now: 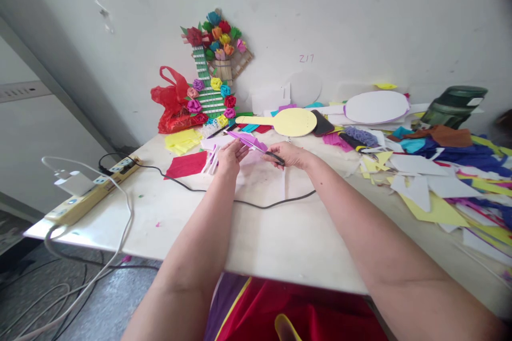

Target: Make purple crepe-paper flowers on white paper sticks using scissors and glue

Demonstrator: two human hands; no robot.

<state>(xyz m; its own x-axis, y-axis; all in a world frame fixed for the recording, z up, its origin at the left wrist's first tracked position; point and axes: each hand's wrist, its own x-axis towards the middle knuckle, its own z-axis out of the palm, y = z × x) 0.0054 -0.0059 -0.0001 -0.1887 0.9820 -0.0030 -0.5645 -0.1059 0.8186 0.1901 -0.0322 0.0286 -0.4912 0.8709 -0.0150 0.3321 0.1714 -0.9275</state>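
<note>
My left hand (231,155) pinches a strip of purple crepe paper (251,141) above the middle of the table. My right hand (291,155) is closed round the black handles of a pair of scissors (275,158), whose blades point left along the purple strip. Whether the blades are cutting the paper is too small to tell. Just left of my left hand lie several white sticks or rolls (211,160) and a red piece of crepe paper (186,165). Beyond both hands rests a yellow paddle-shaped cutout (295,122).
A power strip (94,192) with a white charger (78,184) sits at the left edge. A black cable (276,204) crosses the table. Paper scraps (432,181) and a green bottle (454,107) are on the right. A paper flower decoration (212,98) and red bag (172,101) stand by the wall.
</note>
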